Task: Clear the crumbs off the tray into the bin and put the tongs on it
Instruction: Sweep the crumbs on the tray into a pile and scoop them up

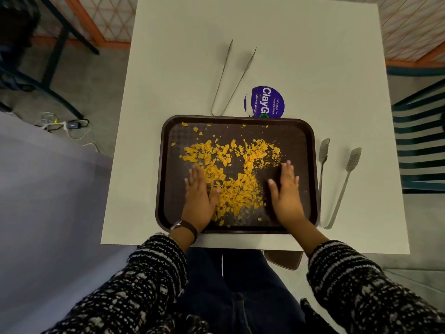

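Observation:
A dark brown tray [298, 131] lies on the white table [289, 44] right in front of me. Several orange crumbs [231, 169] are scattered over its middle. My left hand [199, 196] lies flat on the tray at the left side of the crumb pile, fingers straight. My right hand [286, 191] lies flat at the pile's right side, fingers straight too. One pair of metal tongs [337, 182] with flat slotted tips lies on the table just right of the tray. A second, thinner pair of tongs [231, 75] lies beyond the tray's far edge. No bin is in view.
A round purple sticker [267, 102] is on the table behind the tray. A dark striped chair [421, 136] stands at the right. Cables and a plug strip [69, 125] lie on the floor at the left, near a grey surface [48, 189].

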### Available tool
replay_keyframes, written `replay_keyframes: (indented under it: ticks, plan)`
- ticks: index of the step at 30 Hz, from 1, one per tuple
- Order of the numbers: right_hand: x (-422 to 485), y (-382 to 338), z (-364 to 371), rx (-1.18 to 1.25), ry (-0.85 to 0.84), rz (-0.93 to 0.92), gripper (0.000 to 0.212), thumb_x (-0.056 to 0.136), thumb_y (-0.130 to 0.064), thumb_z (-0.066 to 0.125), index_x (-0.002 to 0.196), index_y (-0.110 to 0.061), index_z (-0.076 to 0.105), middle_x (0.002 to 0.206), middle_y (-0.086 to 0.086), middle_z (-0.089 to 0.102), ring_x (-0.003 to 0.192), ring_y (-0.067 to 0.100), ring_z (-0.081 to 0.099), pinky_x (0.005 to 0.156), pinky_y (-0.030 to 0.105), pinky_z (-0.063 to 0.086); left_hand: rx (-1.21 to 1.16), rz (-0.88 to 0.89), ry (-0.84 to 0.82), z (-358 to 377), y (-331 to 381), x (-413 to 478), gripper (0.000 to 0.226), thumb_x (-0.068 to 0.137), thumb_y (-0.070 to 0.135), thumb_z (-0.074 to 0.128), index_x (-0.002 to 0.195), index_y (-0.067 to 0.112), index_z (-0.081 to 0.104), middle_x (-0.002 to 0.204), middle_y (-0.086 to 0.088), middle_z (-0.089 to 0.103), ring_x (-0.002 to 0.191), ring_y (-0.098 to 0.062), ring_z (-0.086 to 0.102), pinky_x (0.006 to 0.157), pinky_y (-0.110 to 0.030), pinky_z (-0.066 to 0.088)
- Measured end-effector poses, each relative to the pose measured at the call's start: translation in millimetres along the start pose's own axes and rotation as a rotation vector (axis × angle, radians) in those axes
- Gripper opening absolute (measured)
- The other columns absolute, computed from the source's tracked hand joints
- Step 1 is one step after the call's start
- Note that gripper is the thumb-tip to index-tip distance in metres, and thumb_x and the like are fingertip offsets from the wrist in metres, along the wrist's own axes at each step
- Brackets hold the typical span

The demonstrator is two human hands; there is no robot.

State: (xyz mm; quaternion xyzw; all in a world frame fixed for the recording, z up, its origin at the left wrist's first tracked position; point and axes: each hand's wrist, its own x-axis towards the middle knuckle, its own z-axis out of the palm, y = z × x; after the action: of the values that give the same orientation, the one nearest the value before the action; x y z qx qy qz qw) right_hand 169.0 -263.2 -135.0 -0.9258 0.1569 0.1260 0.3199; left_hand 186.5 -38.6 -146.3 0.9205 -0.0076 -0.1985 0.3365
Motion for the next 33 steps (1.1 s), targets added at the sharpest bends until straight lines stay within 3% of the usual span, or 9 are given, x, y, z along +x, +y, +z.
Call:
replay_keyframes:
  ticks: [3, 6, 11, 15, 21, 28, 33]
  plan:
    - [14, 12, -6, -0.076, 0.030, 0.091, 0.067, 0.098, -0.039, 0.032, 0.149, -0.006, 0.003, 0.159, 0.008, -0.002, 0.146, 0.020, -0.007, 0.118, 0.034, -0.007, -0.018, 0.137, -0.107, 12, 8, -13, 0.072, 0.096, 0.042, 0.031, 0.142, 0.018, -0.019, 0.154, -0.001, -0.020, 0.143, -0.015, -0.018, 0.115, -0.030, -0.014]
    - [18, 9, 2, -0.125, 0.013, 0.118, 0.069, 0.098, -0.040, 0.030, 0.149, -0.003, 0.001, 0.159, 0.013, -0.004, 0.146, 0.023, -0.009, 0.120, 0.039, -0.006, -0.075, 0.128, -0.081, 7, 6, -17, 0.072, 0.096, 0.043, 0.032, 0.143, 0.019, -0.017, 0.153, 0.002, -0.019, 0.142, -0.011, -0.018, 0.115, -0.030, -0.013]
    - [1, -25, 29, -0.072, -0.117, -0.086, 0.072, 0.095, -0.047, 0.027, 0.146, -0.014, -0.011, 0.156, 0.002, -0.015, 0.143, 0.017, -0.016, 0.115, 0.031, -0.012, -0.143, -0.085, 0.081, -25, -9, 5, 0.076, 0.095, 0.039, 0.039, 0.146, 0.017, -0.012, 0.157, -0.004, -0.013, 0.141, -0.020, -0.015, 0.115, -0.038, -0.003]
    - [-12, -40, 40, -0.010, -0.222, -0.216, 0.071, 0.096, -0.045, 0.030, 0.147, -0.016, -0.009, 0.156, -0.001, -0.012, 0.144, 0.013, -0.013, 0.118, 0.031, -0.008, -0.065, -0.103, 0.138, -40, -17, 29, 0.075, 0.096, 0.036, 0.039, 0.146, 0.008, -0.009, 0.157, -0.011, -0.009, 0.142, -0.018, -0.011, 0.119, -0.038, -0.001]
    - [-2, -15, 10, 0.044, -0.036, -0.055, 0.068, 0.097, -0.040, 0.033, 0.149, -0.016, -0.004, 0.157, -0.005, -0.011, 0.143, 0.013, -0.014, 0.117, 0.032, -0.006, 0.034, -0.039, 0.039, -17, -7, 28, 0.073, 0.096, 0.041, 0.033, 0.147, 0.009, -0.009, 0.156, -0.007, -0.012, 0.143, -0.019, -0.015, 0.116, -0.035, -0.011]
    - [37, 5, -1, -0.115, 0.007, 0.093, 0.070, 0.098, -0.041, 0.031, 0.149, -0.003, 0.001, 0.159, 0.012, -0.003, 0.147, 0.022, -0.008, 0.119, 0.038, -0.007, -0.024, 0.181, -0.144, 5, 12, 3, 0.071, 0.097, 0.042, 0.030, 0.144, 0.017, -0.016, 0.155, -0.001, -0.015, 0.143, -0.012, -0.016, 0.115, -0.030, -0.012]
    - [25, -26, 24, -0.107, -0.074, -0.064, 0.072, 0.097, -0.046, 0.028, 0.148, -0.010, -0.008, 0.158, 0.005, -0.011, 0.144, 0.018, -0.015, 0.117, 0.034, -0.012, -0.117, -0.007, -0.013, -23, 3, 14, 0.072, 0.096, 0.041, 0.034, 0.145, 0.021, -0.014, 0.155, 0.001, -0.015, 0.136, -0.014, -0.018, 0.113, -0.036, -0.004]
